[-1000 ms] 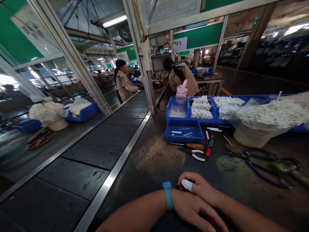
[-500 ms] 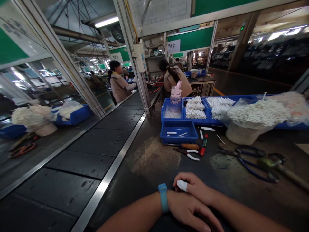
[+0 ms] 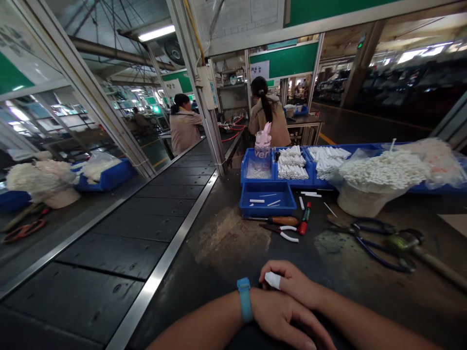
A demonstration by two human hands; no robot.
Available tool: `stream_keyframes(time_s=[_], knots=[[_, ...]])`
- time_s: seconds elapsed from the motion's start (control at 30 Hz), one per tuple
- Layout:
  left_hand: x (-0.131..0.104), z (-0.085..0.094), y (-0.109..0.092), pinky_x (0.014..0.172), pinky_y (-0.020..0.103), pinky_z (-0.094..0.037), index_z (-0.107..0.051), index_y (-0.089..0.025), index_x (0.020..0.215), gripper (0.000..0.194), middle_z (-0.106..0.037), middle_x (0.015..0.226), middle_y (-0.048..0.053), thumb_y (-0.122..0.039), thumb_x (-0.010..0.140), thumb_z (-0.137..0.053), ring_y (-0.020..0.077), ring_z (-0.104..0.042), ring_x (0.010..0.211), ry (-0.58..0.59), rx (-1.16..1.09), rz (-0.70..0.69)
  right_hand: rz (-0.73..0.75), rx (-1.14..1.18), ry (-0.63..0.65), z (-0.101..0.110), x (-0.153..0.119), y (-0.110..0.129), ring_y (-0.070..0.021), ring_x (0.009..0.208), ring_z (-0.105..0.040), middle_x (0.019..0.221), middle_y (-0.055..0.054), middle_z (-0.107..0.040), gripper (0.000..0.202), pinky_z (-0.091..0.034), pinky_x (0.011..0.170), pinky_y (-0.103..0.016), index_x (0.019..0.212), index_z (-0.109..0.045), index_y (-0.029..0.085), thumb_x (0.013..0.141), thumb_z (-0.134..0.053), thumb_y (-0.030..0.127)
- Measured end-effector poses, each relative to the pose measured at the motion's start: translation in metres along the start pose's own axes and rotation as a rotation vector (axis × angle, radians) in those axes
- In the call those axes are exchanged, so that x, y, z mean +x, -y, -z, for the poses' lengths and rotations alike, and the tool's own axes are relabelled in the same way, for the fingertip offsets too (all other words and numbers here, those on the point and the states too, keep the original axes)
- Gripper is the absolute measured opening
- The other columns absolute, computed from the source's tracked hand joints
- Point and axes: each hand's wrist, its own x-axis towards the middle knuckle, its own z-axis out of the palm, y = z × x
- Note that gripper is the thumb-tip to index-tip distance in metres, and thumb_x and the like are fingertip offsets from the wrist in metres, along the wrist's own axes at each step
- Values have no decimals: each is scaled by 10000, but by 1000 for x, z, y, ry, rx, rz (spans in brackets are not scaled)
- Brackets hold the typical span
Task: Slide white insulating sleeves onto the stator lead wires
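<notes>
From my remote seat, I see no work being done between the hands. The left hand [image 3: 279, 311] lies palm down across the right forearm, its fingers loosely spread. The right hand [image 3: 297, 284], with a white wrap [image 3: 272, 280] on one finger, is curled in near the left wrist; its inner side is hidden from me, so I can't tell whether it pinches anything.

As for progress, white tubes [image 3: 293, 170] lie in piles in a blue bin [image 3: 295, 182] well beyond the hands, and a blue tray [image 3: 268, 212] in front of it carries only a few loose pieces. I see no finished piece beside the hands, so I can't judge how much is done or left.

Nearest the hands are the pliers [image 3: 278, 229], lying flat on the counter [image 3: 233, 262] just beyond the right hand, untouched. Their long axis runs mostly left to right as I look past the hands: the dark tips point left and a little away, the white grips end at the right, slightly closer to me, standing apart from each other. A screwdriver [image 3: 284, 220] lies behind them, roughly parallel, and a red-and-green tube [image 3: 305, 219] stretches away just beside the grips.
</notes>
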Motion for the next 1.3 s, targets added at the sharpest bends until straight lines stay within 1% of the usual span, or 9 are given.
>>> stream_keyframes(time_s=[0.1, 0.27, 0.43, 0.57, 0.73, 0.9, 1.1, 1.3], knots=[[0, 0, -2, 1055, 279, -326, -451, 12, 1313, 492, -533, 1276, 118, -80, 830, -461, 201, -480, 1235, 11, 13, 30, 10, -5, -4, 0, 1, -1, -138, 683, -548, 743, -15, -622, 227, -417, 633, -252, 811, -631, 158, 800, -575, 377], [2, 1, -5, 1057, 289, -330, -460, 7, 1306, 478, -529, 1287, 113, -82, 836, -474, 206, -496, 1219, 11, 55, 80, 5, -2, -13, 0, 0, 0, -141, 680, -554, 736, -17, -622, 215, -422, 626, -251, 809, -634, 153, 792, -578, 360], [1, 0, -17, 1044, 273, -341, -474, 18, 1288, 456, -544, 1275, 115, -54, 838, -463, 204, -508, 1206, 4, 96, 116, 5, -12, -6, 0, 0, 4, -136, 675, -554, 729, -13, -619, 223, -422, 628, -251, 804, -636, 150, 795, -577, 365], [1, -1, -25, 1048, 278, -332, -476, -5, 1293, 450, -549, 1274, 110, -47, 845, -454, 196, -509, 1206, 3, 126, 150, 14, -31, -11, 0, 1, 2, -138, 680, -558, 722, -12, -624, 226, -423, 630, -252, 807, -645, 153, 797, -571, 366], [0, -1, -30, 1041, 272, -342, -480, 0, 1288, 448, -559, 1266, 114, -27, 841, -451, 190, -521, 1193, -8, 146, 155, 9, -21, -20, 0, 1, 0, -140, 687, -565, 734, -12, -631, 205, -432, 637, -253, 804, -648, 157, 788, -571, 346], [0, 0, -31, 1038, 265, -350, -488, -3, 1283, 443, -565, 1261, 108, -26, 842, -455, 184, -533, 1180, -19, 147, 166, 26, -42, -12, 1, 1, 2, -137, 676, -558, 728, -16, -626, 192, -432, 624, -249, 802, -649, 148, 784, -558, 316], [-1, -1, -32, 1020, 235, -364, -512, 39, 1246, 422, -587, 1227, 126, -5, 830, -459, 174, -548, 1161, -43, 148, 108, 9, -18, -30, -1, 1, 2, -126, 649, -552, 711, -9, -622, 181, -416, 604, -238, 794, -645, 148, 775, -558, 305], [-1, 0, -33, 1035, 254, -353, -502, 14, 1266, 430, -575, 1246, 106, -38, 843, -443, 175, -542, 1168, -33, 162, 154, 18, -11, -21, -1, 2, 0, -126, 658, -549, 716, -10, -624, 170, -414, 603, -236, 797, -643, 145, 774, -559, 291]])
